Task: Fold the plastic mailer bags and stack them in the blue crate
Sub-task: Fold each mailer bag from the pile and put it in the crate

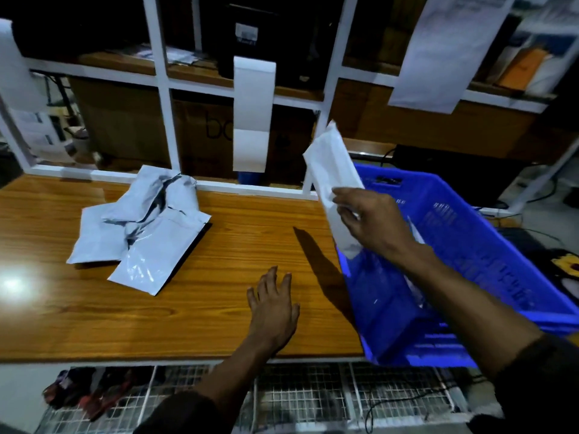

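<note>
Right hand (372, 220) pinches a folded mailer bag (335, 189) along its lower edge, holding it nearly upright above the near-left corner of the blue crate (470, 245). Left of the crate, the left hand (274, 303) rests flat on the wooden table (188, 308), fingers spread and holding nothing. Farther left of the crate, a loose pile of unfolded mailer bags (141, 223) waits on the table, so the job looks only partly done: one bag is about to go in and several are left. Inside the crate something pale shows, too blurred to say whether it is stacked bags. The mailers are thin, glossy grey-white plastic, creased and limp; the crate is rigid, with slotted walls; the table has a smooth wood grain.
</note>
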A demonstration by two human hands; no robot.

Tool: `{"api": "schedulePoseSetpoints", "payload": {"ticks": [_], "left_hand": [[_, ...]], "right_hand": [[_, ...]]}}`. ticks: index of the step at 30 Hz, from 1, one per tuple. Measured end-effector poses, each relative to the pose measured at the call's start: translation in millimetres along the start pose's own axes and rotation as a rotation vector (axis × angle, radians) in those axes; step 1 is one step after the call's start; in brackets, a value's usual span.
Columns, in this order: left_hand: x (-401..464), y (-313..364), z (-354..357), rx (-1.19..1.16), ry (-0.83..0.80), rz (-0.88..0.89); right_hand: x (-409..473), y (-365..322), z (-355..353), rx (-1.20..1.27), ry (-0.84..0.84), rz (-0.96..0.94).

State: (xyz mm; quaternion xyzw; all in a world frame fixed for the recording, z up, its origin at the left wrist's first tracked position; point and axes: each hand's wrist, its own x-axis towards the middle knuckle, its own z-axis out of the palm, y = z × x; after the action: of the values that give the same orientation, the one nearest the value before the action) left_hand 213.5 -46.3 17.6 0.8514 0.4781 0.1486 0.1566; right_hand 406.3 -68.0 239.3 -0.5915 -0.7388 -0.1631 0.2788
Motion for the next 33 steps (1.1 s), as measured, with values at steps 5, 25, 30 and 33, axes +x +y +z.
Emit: {"api": "schedulePoseSetpoints", "payload": {"ticks": [5, 25, 30, 33], "left_hand": [[10, 23, 18, 0.114, -0.053, 0.021], [29, 37, 44, 0.268, 0.04, 0.066], [30, 38, 46, 0.282, 0.068, 0.055], [30, 38, 47, 0.287, 0.079, 0.054]], "right_hand": [[0, 46, -51, -0.106, 0.074, 0.074], [-128, 216, -30, -0.565, -0.842, 0.594], [-135, 237, -13, -0.397, -0.964, 0.582], [-132, 237, -5, -0.33, -0.958, 0.582]]}}
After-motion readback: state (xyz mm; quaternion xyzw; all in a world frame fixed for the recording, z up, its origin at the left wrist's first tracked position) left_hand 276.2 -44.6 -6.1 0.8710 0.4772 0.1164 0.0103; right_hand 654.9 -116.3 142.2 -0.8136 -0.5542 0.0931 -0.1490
